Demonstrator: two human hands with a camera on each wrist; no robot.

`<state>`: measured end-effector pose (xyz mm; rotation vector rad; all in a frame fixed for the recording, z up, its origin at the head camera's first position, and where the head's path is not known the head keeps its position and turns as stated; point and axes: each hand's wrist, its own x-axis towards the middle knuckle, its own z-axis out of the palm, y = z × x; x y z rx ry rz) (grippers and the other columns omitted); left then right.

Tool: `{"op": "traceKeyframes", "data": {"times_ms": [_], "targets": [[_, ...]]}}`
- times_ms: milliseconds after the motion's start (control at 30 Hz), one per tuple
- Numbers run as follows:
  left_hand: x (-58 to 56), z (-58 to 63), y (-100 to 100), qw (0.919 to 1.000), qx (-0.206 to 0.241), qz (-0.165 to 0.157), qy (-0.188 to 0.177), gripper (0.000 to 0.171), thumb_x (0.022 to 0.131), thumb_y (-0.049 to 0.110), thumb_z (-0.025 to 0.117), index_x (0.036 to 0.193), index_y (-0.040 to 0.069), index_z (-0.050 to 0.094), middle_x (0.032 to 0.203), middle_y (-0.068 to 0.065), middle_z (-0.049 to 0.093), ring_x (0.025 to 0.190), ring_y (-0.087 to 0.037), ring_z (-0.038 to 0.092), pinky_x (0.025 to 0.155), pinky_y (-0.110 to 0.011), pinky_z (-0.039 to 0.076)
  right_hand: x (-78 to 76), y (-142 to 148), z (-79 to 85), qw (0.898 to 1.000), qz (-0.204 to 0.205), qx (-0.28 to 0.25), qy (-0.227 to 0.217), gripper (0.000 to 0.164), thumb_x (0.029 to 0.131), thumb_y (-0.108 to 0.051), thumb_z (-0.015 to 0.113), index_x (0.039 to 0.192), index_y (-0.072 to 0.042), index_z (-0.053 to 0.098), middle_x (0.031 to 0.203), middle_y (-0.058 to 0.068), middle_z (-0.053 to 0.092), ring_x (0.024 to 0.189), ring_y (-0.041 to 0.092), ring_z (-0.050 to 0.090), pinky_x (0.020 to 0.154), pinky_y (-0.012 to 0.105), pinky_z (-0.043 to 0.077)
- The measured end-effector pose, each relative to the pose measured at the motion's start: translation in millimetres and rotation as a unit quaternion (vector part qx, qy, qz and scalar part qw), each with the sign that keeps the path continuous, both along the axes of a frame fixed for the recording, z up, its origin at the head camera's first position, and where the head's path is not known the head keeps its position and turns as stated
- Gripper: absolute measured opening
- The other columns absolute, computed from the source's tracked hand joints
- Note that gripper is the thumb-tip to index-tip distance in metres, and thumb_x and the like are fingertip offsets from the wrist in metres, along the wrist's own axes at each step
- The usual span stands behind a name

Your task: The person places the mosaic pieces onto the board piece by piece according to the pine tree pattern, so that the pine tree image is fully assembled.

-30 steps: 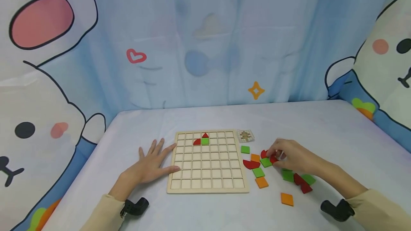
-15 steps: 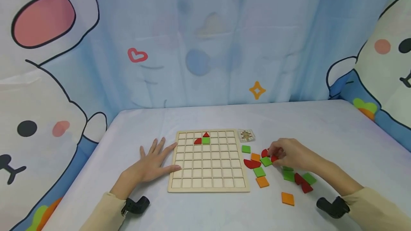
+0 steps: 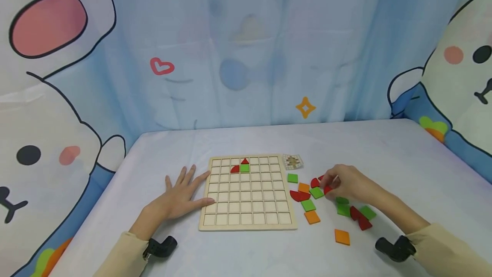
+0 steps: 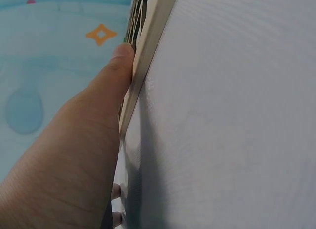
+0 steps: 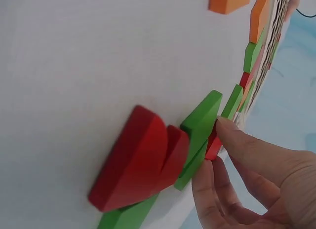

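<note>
The person's R hand (image 3: 347,185) is working among the loose pcs to the right of the board, thumb and fingertips held narrow and pinching a small flat red piece (image 5: 213,146); the fingers are hiding its full outline, and I can't tell whether it's touching the cloth. Just beside it, two flat green squares (image 5: 202,119) are overlapping, and nearer the wrist a pair of dark red curved-edged pieces (image 5: 131,165) is lying tog., partly covering another green square (image 5: 129,214). The L hand (image 3: 177,200) is resting w/ fingers spread wide, thumb & index touching the left edge of a pale wooden grid board (image 3: 247,227). Near the board's far side, a red triangle (image 3: 244,161) is sitting directly above a bright green square (image 3: 244,168), w/ a red quarter-round (image 3: 235,169) filling the cell left of it. A small patterned card (image 3: 293,161) is lying just beside the far R corner. Btwn board and R hand, a red half-round (image 3: 300,196) is lying amid green & orange squares; another flat orange square (image 3: 342,237) is lying apart, nearer the person, on the white tablecloth (image 3: 246,255).
</note>
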<state>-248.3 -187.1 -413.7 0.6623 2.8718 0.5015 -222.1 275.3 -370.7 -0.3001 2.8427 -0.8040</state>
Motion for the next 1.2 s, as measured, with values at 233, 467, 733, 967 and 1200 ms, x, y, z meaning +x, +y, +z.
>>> {"op": "traceKeyframes", "data": {"times_ms": [233,467,733,967,1200], "targets": [[-0.6,0.5,1,1.0,-0.002,-0.005,0.0,0.088,0.097,0.07,0.055,0.168,0.026,0.027,0.173,-0.024,0.008,0.157,-0.051,-0.001,0.109,-0.085,-0.008,5.0,6,-7.0,1.0,-0.008,0.007,0.03,0.023,0.081,-0.002,0.089,0.102,0.001,0.08,0.089,0.004,0.063,0.081,0.02,0.056,0.065,0.027,0.056],[-2.4,2.2,5,0.9999,-0.01,-0.009,0.001,0.088,0.097,0.072,0.053,0.168,0.026,0.027,0.173,-0.025,0.008,0.157,-0.051,0.001,0.109,-0.085,-0.007,12.0,12,-11.7,0.999,-0.005,0.012,0.043,0.019,0.08,-0.004,0.089,0.097,-0.002,0.081,0.085,0.002,0.062,0.078,0.018,0.054,0.062,0.022,0.052],[-2.9,1.5,5,1.0,-0.006,-0.006,0.003,0.089,0.097,0.072,0.054,0.168,0.025,0.028,0.173,-0.025,0.008,0.157,-0.051,0.001,0.109,-0.085,-0.007,10.2,13,-8.4,0.998,0.018,0.018,0.055,0.015,0.083,0.001,0.085,0.097,-0.003,0.081,0.088,0.001,0.067,0.079,0.017,0.056,0.064,0.021,0.053],[-2.9,0.8,2,1.0,-0.007,-0.001,0.006,0.089,0.097,0.072,0.054,0.168,0.025,0.027,0.173,-0.025,0.008,0.157,-0.051,0.0,0.109,-0.085,-0.007,4.7,5,-3.9,0.995,0.049,0.004,0.09,0.02,0.085,0.005,0.081,0.104,0.001,0.081,0.086,0.001,0.063,0.078,0.016,0.052,0.061,0.021,0.048],[-0.6,-1.0,1,1.0,-0.001,0.008,0.005,0.089,0.096,0.073,0.054,0.167,0.025,0.029,0.173,-0.025,0.01,0.157,-0.051,0.001,0.109,-0.085,-0.007,-5.7,-27,7.0,0.991,0.085,-0.013,0.104,0.016,0.088,0.007,0.078,0.102,0.001,0.079,0.082,0.0,0.057,0.075,0.016,0.05,0.061,0.023,0.046]]}}
